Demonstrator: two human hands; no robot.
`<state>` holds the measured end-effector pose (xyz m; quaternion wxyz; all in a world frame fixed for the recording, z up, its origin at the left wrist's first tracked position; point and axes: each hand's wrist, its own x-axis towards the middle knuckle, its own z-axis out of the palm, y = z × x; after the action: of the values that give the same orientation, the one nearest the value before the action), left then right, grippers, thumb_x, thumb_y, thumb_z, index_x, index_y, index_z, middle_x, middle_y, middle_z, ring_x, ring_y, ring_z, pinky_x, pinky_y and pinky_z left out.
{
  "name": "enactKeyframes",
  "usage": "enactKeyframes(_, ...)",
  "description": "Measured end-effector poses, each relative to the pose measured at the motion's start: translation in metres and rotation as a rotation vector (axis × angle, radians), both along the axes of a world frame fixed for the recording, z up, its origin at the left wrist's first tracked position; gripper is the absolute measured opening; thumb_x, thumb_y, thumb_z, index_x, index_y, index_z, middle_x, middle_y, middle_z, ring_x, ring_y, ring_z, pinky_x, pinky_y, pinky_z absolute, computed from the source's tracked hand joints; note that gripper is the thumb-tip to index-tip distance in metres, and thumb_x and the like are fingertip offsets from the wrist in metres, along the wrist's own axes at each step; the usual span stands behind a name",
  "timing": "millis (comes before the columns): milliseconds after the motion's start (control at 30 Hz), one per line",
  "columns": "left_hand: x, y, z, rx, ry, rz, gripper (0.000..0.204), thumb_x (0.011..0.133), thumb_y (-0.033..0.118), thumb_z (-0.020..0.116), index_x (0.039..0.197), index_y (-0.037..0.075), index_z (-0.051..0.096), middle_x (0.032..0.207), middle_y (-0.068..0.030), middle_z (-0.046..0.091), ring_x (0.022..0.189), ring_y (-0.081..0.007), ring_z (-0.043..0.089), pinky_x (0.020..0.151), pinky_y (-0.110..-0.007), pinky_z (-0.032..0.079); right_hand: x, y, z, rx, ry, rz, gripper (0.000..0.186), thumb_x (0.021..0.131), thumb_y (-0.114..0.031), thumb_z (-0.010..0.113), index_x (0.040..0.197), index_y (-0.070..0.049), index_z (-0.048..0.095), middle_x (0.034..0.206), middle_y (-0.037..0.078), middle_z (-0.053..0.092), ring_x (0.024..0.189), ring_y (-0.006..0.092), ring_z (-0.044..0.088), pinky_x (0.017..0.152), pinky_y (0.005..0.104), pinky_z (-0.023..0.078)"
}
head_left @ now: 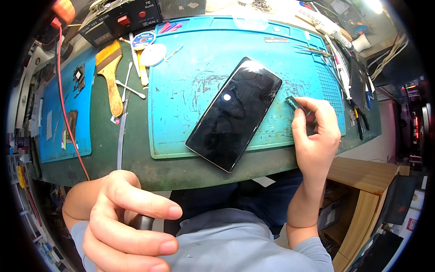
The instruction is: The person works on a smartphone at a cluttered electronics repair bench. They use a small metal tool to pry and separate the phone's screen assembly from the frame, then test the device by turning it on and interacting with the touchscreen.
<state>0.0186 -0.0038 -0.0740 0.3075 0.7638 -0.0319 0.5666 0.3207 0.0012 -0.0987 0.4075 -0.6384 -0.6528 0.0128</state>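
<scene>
A smartphone [233, 115] with a dark, glossy screen lies slanted on the blue work mat [176, 131]. Cracks show along the upper right side of its screen. Just right of the phone, my right hand [317, 129] pinches a small dark piece with a greenish patch [292, 102] between thumb and fingers, slightly above the mat. Close to the camera at the lower left, my left hand [124, 217] is curled around a black, rounded object [143, 222]. Most of that object is hidden behind the fingers, so its kind cannot be told.
Left of the mat lie a wood-handled brush [110, 77], cotton swabs [130, 89] and a thin metal strip [121, 136]. A second blue mat [81, 131] is further left, crossed by a red cable [63, 99]. Tweezers [312, 50] and pliers [359, 119] lie at the right. A black power unit [122, 22] stands behind.
</scene>
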Motion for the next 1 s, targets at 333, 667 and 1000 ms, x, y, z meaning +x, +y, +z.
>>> enactKeyframes(333,0.007,0.004,-0.001,0.088,-0.044,0.064,0.027,0.097,0.020,0.061,0.124,0.021,0.058,0.114,-0.0016,0.059,0.100,-0.0140,0.060,0.077,-0.037,0.060,-0.002,-0.001,0.003,-0.012,0.011,-0.012,0.020,0.079,0.005,0.066,0.096,-0.003,0.069,0.086,0.007,0.065,0.074,0.0205,0.057,0.067,0.0314,0.048)
enactKeyframes(667,-0.010,0.002,0.017,-0.004,0.125,-0.126,0.047,0.104,0.030,0.044,0.151,0.035,0.040,0.124,-0.0104,0.054,0.104,-0.0265,0.057,0.075,-0.056,0.057,-0.002,-0.002,0.001,0.003,0.006,-0.036,0.020,0.079,0.005,0.065,0.097,-0.003,0.069,0.087,0.008,0.064,0.074,0.0202,0.058,0.067,0.0310,0.049)
enactKeyframes(1000,-0.008,0.005,0.016,0.026,0.092,-0.129,0.045,0.105,0.033,0.042,0.150,0.032,0.041,0.121,-0.0110,0.054,0.103,-0.0273,0.057,0.075,-0.055,0.057,-0.004,-0.001,0.004,-0.030,-0.005,-0.059,0.020,0.080,0.006,0.064,0.096,-0.003,0.069,0.088,0.008,0.065,0.075,0.0202,0.058,0.067,0.0305,0.049)
